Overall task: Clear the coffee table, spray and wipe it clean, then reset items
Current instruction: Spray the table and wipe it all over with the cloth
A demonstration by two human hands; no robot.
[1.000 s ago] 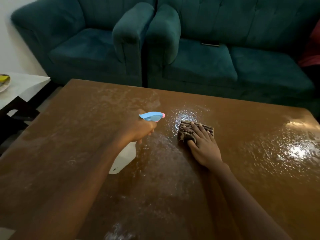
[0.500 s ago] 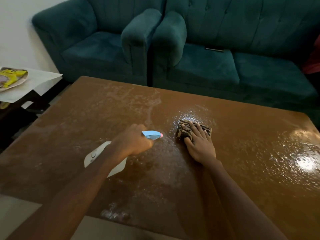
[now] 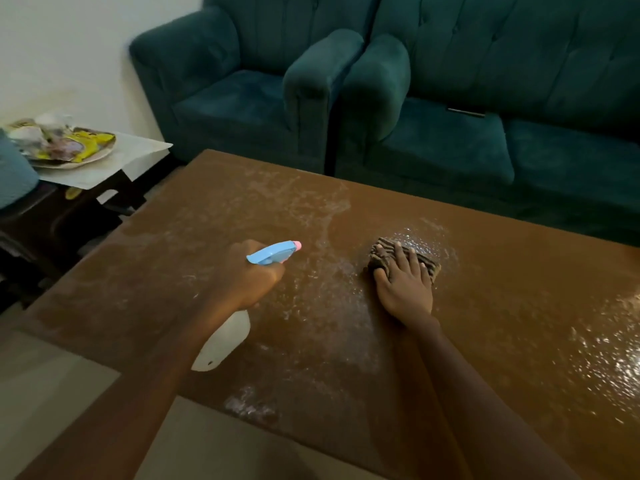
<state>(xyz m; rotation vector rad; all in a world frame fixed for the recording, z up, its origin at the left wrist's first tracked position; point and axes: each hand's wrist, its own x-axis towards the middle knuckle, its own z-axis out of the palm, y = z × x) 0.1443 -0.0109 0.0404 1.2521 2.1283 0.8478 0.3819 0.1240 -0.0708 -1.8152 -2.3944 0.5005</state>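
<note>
Head view: teal armchair (image 3: pixel 235 109) and sofa (image 3: pixel 485 147) beyond wet coffee table (image 3: pixel 519 289)

brown table (image 3: pixel 207 216), teal sofas (image 3: pixel 450 143), striped brown cloth (image 3: pixel 429 266), blue-and-white spray bottle (image 3: pixel 225 344).

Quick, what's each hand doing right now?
Left hand: grips the spray bottle.
Right hand: open, flat on the cloth.

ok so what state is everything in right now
coffee table: wet, spray droplets and streaks
spray bottle: tilted, held in left hand
cloth: flat on coffee table, pressed by right hand
plate: on side table, piled with wrappers
</note>
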